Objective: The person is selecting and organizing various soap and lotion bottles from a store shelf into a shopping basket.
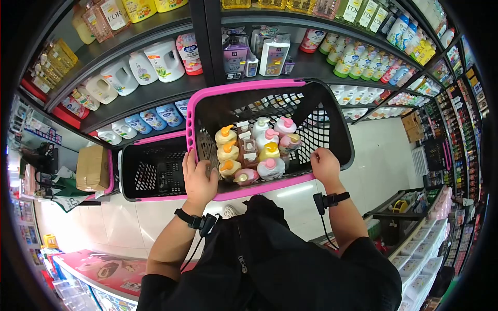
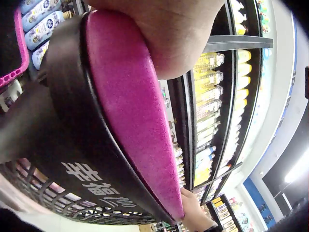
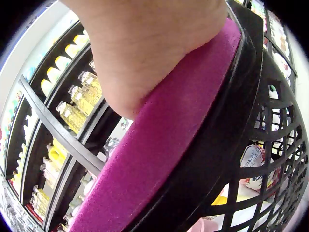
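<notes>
A black shopping basket with a pink rim stands in front of the person, and pump bottles with orange, pink, white and yellow tops are grouped inside. At its near left corner the left hand rests on the rim, fingers extended and thumb apart. The right hand grips the near rim toward the right, its fingers curled over the edge. Both wrist views show the heel of a hand against the pink rim; most fingers of that hand are hidden there.
A second black basket stands at left, beside a cardboard box. Shelves of bottles run behind the baskets. A pink-topped display case is at lower left, with stacked white packs at lower right.
</notes>
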Action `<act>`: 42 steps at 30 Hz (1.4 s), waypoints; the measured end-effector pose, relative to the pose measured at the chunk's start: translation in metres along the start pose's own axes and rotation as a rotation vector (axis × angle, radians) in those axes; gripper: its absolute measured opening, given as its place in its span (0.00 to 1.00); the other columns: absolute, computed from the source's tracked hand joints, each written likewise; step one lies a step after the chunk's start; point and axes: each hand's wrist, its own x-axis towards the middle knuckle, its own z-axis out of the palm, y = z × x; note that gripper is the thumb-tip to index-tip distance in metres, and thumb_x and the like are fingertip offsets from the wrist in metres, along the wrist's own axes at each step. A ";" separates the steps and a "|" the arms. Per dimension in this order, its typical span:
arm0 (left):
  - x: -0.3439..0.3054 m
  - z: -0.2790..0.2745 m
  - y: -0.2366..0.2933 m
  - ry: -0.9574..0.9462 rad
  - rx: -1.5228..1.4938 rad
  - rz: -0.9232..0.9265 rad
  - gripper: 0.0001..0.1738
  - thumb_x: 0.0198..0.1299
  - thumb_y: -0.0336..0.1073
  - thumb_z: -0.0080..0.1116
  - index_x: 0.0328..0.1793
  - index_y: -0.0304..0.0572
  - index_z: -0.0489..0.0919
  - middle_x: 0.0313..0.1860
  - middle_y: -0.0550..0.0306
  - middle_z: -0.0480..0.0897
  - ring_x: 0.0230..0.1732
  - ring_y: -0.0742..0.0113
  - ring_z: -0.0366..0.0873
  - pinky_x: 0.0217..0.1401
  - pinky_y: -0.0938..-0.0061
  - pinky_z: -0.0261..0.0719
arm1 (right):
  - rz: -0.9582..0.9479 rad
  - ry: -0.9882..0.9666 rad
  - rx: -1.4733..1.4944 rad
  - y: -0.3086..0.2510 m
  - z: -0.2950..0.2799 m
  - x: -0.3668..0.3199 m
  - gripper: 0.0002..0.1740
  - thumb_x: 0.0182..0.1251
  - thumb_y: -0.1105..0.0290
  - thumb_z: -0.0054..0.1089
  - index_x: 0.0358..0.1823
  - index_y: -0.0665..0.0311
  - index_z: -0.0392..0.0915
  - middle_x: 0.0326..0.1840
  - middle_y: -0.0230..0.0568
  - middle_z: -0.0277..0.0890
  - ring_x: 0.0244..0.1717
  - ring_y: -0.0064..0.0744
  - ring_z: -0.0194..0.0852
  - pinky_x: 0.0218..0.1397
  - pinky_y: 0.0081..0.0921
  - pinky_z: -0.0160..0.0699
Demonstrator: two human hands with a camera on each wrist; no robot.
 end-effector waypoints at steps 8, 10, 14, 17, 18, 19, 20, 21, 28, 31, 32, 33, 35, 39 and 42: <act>-0.001 0.000 0.006 -0.001 0.035 -0.069 0.13 0.54 0.33 0.66 0.45 0.37 0.82 0.74 0.32 0.68 0.73 0.31 0.64 0.75 0.49 0.64 | 0.067 -0.446 -0.026 0.007 -0.007 0.013 0.15 0.65 0.57 0.62 0.39 0.63 0.82 0.40 0.50 0.84 0.42 0.54 0.84 0.45 0.47 0.81; 0.002 -0.001 0.010 -0.027 0.019 -0.119 0.13 0.55 0.33 0.65 0.45 0.37 0.82 0.74 0.33 0.68 0.72 0.33 0.66 0.74 0.50 0.65 | -0.033 -0.695 0.026 0.020 -0.006 0.027 0.17 0.64 0.56 0.64 0.42 0.63 0.82 0.39 0.51 0.84 0.42 0.52 0.84 0.45 0.45 0.81; 0.002 0.002 0.009 -0.048 0.045 -0.152 0.12 0.56 0.33 0.65 0.45 0.37 0.82 0.76 0.35 0.67 0.70 0.36 0.69 0.73 0.52 0.68 | -0.350 -1.068 -0.071 0.025 -0.011 0.085 0.22 0.63 0.54 0.65 0.50 0.63 0.80 0.41 0.53 0.85 0.44 0.51 0.85 0.46 0.44 0.81; 0.005 0.002 0.010 -0.054 0.062 -0.150 0.12 0.56 0.32 0.64 0.45 0.37 0.82 0.76 0.35 0.67 0.70 0.36 0.70 0.72 0.52 0.69 | -0.389 -0.884 -0.030 0.019 0.009 0.139 0.24 0.62 0.52 0.65 0.53 0.60 0.79 0.46 0.54 0.85 0.48 0.58 0.83 0.52 0.49 0.81; 0.004 0.002 0.011 -0.054 0.070 -0.152 0.12 0.56 0.32 0.64 0.46 0.37 0.82 0.76 0.35 0.68 0.69 0.36 0.70 0.71 0.53 0.69 | -0.402 -0.820 -0.012 0.028 0.028 0.156 0.24 0.61 0.53 0.65 0.53 0.60 0.79 0.45 0.54 0.85 0.47 0.59 0.83 0.51 0.49 0.81; 0.003 0.002 0.013 -0.057 0.077 -0.156 0.12 0.56 0.32 0.64 0.46 0.37 0.81 0.76 0.35 0.68 0.70 0.36 0.70 0.71 0.53 0.70 | -0.415 -0.759 0.006 0.037 0.049 0.171 0.24 0.61 0.53 0.65 0.53 0.61 0.79 0.44 0.54 0.85 0.46 0.59 0.84 0.50 0.50 0.82; 0.003 0.003 0.013 -0.056 0.105 -0.153 0.13 0.56 0.32 0.64 0.47 0.37 0.81 0.75 0.35 0.68 0.70 0.36 0.70 0.71 0.53 0.70 | -0.468 -0.693 -0.033 0.044 0.071 0.182 0.27 0.58 0.53 0.70 0.52 0.65 0.80 0.45 0.58 0.84 0.47 0.57 0.84 0.49 0.48 0.82; 0.002 0.004 0.013 -0.049 0.135 -0.156 0.13 0.56 0.32 0.64 0.47 0.37 0.81 0.75 0.35 0.68 0.70 0.36 0.70 0.71 0.52 0.70 | -0.448 -0.712 -0.044 0.052 0.091 0.184 0.28 0.57 0.53 0.70 0.52 0.65 0.80 0.45 0.58 0.84 0.47 0.57 0.84 0.49 0.48 0.82; -0.009 0.007 0.018 0.098 0.189 -0.351 0.21 0.55 0.33 0.61 0.57 0.41 0.80 0.75 0.29 0.66 0.71 0.32 0.69 0.73 0.50 0.70 | -0.366 -0.965 -0.266 0.104 0.176 0.162 0.34 0.55 0.48 0.70 0.54 0.69 0.80 0.52 0.60 0.84 0.55 0.55 0.84 0.59 0.46 0.82; -0.009 0.007 0.027 0.162 0.223 -0.341 0.20 0.56 0.32 0.61 0.57 0.40 0.80 0.71 0.32 0.70 0.68 0.35 0.72 0.70 0.53 0.73 | -0.354 -0.950 -0.331 0.091 0.163 0.161 0.34 0.58 0.53 0.70 0.60 0.69 0.75 0.53 0.59 0.84 0.55 0.55 0.84 0.59 0.47 0.81; -0.012 0.007 0.030 0.194 0.126 -0.365 0.19 0.56 0.31 0.61 0.56 0.40 0.80 0.69 0.34 0.72 0.67 0.36 0.73 0.69 0.55 0.74 | -0.375 -0.986 -0.359 0.088 0.163 0.160 0.35 0.58 0.52 0.69 0.60 0.70 0.74 0.52 0.58 0.84 0.54 0.55 0.84 0.58 0.47 0.82; -0.015 0.006 0.032 0.226 0.031 -0.388 0.18 0.57 0.30 0.61 0.54 0.39 0.80 0.67 0.36 0.74 0.66 0.38 0.74 0.67 0.56 0.75 | -0.393 -0.986 -0.380 0.081 0.159 0.160 0.36 0.58 0.51 0.69 0.60 0.70 0.74 0.51 0.58 0.84 0.54 0.55 0.85 0.58 0.46 0.82; -0.023 -0.003 0.057 0.251 -0.078 -0.443 0.13 0.58 0.28 0.60 0.51 0.38 0.79 0.63 0.41 0.78 0.63 0.41 0.77 0.65 0.60 0.77 | -0.397 -1.006 -0.393 0.070 0.150 0.162 0.38 0.59 0.48 0.67 0.61 0.72 0.72 0.52 0.61 0.83 0.55 0.57 0.84 0.59 0.46 0.81; -0.062 -0.008 0.075 0.326 -0.122 -0.485 0.11 0.57 0.27 0.62 0.46 0.37 0.81 0.62 0.44 0.79 0.58 0.45 0.80 0.63 0.59 0.78 | -0.354 -1.018 -0.353 0.086 0.163 0.163 0.42 0.62 0.43 0.64 0.63 0.74 0.70 0.54 0.64 0.82 0.57 0.60 0.82 0.60 0.48 0.79; -0.092 -0.014 0.066 0.299 -0.162 -0.571 0.11 0.57 0.27 0.61 0.47 0.38 0.81 0.60 0.43 0.81 0.60 0.44 0.79 0.65 0.59 0.76 | -0.405 -1.000 -0.382 0.095 0.168 0.164 0.40 0.63 0.44 0.63 0.63 0.73 0.70 0.54 0.64 0.82 0.56 0.61 0.82 0.60 0.49 0.79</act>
